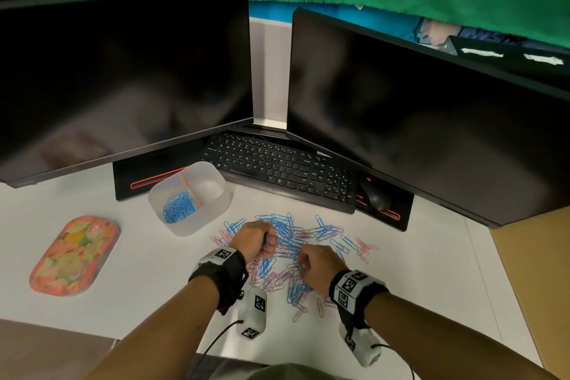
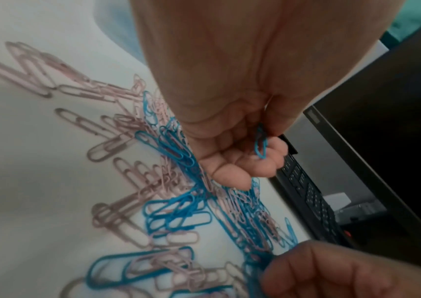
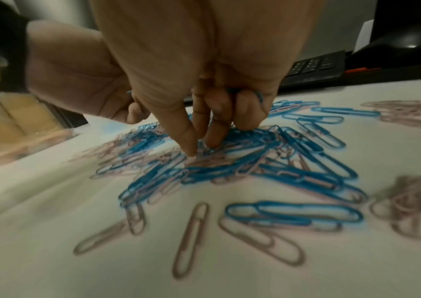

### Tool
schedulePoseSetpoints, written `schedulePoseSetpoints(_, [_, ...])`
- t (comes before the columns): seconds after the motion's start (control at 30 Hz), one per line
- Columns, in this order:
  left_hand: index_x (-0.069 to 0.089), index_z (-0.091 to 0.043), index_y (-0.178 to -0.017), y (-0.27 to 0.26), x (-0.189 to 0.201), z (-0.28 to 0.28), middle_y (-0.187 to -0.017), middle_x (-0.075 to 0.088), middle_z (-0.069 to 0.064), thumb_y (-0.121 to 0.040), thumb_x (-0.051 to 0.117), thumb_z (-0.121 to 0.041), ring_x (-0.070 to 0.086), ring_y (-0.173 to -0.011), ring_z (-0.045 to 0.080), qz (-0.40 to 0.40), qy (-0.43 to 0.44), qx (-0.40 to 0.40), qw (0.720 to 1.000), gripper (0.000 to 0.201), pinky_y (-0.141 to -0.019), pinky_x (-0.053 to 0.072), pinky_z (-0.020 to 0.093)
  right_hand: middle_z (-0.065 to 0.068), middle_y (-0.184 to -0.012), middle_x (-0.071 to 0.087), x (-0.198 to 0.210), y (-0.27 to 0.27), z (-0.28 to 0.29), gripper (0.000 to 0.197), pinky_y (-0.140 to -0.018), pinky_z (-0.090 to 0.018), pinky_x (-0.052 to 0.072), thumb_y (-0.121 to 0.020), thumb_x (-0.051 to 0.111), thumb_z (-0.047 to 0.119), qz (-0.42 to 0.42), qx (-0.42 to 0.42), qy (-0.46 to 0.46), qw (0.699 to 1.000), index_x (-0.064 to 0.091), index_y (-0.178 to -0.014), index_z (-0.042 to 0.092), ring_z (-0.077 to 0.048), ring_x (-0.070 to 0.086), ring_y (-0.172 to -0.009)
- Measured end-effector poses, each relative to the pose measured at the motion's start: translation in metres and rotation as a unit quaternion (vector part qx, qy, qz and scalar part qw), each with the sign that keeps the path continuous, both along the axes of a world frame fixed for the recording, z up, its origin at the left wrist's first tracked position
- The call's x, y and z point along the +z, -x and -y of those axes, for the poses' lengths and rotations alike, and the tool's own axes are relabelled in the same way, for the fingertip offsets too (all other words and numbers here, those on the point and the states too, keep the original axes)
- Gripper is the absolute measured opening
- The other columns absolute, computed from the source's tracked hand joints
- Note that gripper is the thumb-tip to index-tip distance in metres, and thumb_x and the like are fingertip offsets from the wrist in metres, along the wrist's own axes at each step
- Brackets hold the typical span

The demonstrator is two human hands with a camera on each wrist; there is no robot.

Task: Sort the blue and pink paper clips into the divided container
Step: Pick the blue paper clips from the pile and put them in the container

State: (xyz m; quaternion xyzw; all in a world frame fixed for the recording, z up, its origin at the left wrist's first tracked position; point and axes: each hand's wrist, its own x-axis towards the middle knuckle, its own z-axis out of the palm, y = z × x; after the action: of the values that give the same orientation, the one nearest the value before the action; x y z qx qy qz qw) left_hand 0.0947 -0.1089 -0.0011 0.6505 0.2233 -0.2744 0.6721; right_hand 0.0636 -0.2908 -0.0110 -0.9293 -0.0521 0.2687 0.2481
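Observation:
A loose pile of blue and pink paper clips (image 1: 293, 251) lies on the white desk (image 1: 431, 287) in front of me. The translucent divided container (image 1: 212, 210) stands to the pile's back left. Its left compartment holds blue clips (image 1: 179, 207), and no clips show in its right one. My left hand (image 1: 267, 241) hovers at the pile's left side, fingers curled round a blue clip (image 2: 261, 143). My right hand (image 3: 201, 147) reaches down into the pile, thumb and forefinger tips touching the clips. Its curled outer fingers hold some blue clips (image 3: 259, 96).
Two dark monitors (image 1: 123, 71) stand behind, with a black keyboard (image 1: 277, 170) and mouse (image 1: 374, 194) below them, just beyond the pile. A flowered oval tray (image 1: 74, 256) lies at the left. The desk's front edge runs under my forearms.

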Motion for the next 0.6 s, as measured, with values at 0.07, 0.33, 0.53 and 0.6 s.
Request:
schedulePoseSetpoints(0.07, [0.055,-0.009,-0.077,0.0,-0.004,0.0,-0.061,0.05,0.006,-0.097,0.036,-0.009,0.042,-0.049,0.017,0.013,-0.038,-0.038,0.998,0.027,-0.052,0.039,0.027,0.002,-0.086,0.061,-0.002,0.001,-0.002,0.015,-0.07,-0.028,0.049,-0.078,0.058,0.007,0.011,0.013,0.009,1.0,0.06,-0.089,0.017,-0.021,0.057,-0.079])
schedulePoseSetpoints(0.33, [0.064,-0.021,-0.081,0.011,-0.02,0.008,-0.088,0.067,-0.003,-0.083,0.051,-0.013,0.063,-0.08,0.016,0.177,-0.344,-0.278,0.88,0.015,-0.071,0.05,0.023,0.001,-0.092,0.058,-0.003,0.001,0.002,0.029,-0.067,-0.015,0.038,-0.083,0.051,0.001,0.004,-0.055,-0.046,0.997,0.065,-0.104,0.015,-0.014,0.053,-0.083])
schedulePoseSetpoints(0.53, [0.061,-0.021,-0.09,0.013,-0.032,0.009,-0.099,0.059,0.003,-0.086,0.049,-0.019,0.061,-0.088,0.026,0.242,-0.431,-0.348,0.797,0.013,-0.075,0.046,0.028,0.006,-0.071,0.052,-0.002,-0.002,0.008,0.028,-0.063,-0.026,0.048,-0.081,0.048,0.004,-0.007,-0.101,-0.096,0.99,0.063,-0.101,0.016,-0.012,0.05,-0.061])
schedulePoseSetpoints(0.6, [0.059,-0.021,-0.09,0.013,-0.033,0.008,-0.1,0.057,0.004,-0.086,0.049,-0.019,0.061,-0.088,0.026,0.241,-0.429,-0.357,0.794,0.011,-0.074,0.045,0.028,0.008,-0.065,0.049,-0.001,-0.003,0.008,0.024,-0.058,-0.024,0.048,-0.083,0.048,0.004,-0.022,-0.124,-0.115,0.985,0.063,-0.097,0.016,-0.009,0.049,-0.054])
